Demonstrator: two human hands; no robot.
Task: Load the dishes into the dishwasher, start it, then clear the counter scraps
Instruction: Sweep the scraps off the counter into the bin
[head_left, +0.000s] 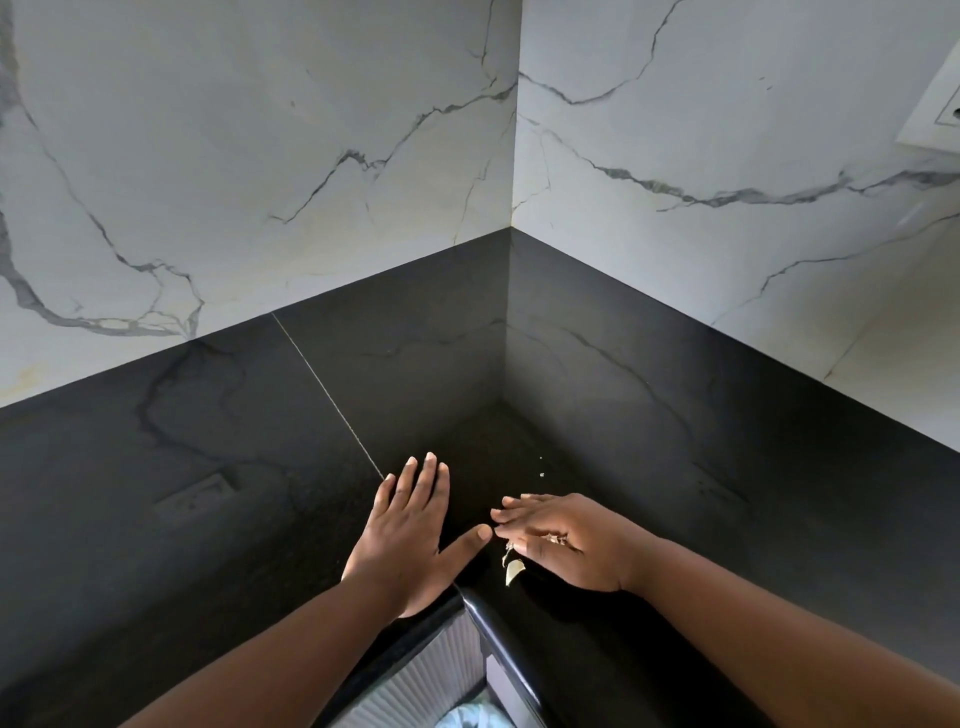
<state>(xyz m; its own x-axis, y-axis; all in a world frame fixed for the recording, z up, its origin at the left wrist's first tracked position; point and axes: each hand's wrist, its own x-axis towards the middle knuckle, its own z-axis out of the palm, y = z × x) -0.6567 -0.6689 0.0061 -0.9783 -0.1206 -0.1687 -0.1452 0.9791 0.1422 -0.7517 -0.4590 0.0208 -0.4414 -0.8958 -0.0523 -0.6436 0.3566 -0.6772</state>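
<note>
Black counter (208, 519) corner. Left hand (410, 530) flat, palm down, fingers spread, gripping nothing. Right hand (566, 545) on edge, fingers together, unclenched, touching pale scraps (511, 569) just under its palm; more may be hidden underneath. Tiny crumbs (542, 474) just beyond its fingertips.

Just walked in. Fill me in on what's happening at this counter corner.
A person is clearing food scraps from the black stone countertop in its inner corner. The left hand lies flat, fingers spread. The right hand is cupped on edge beside pale peel scraps near the counter's front edge. A few small crumbs lie further back.
</note>
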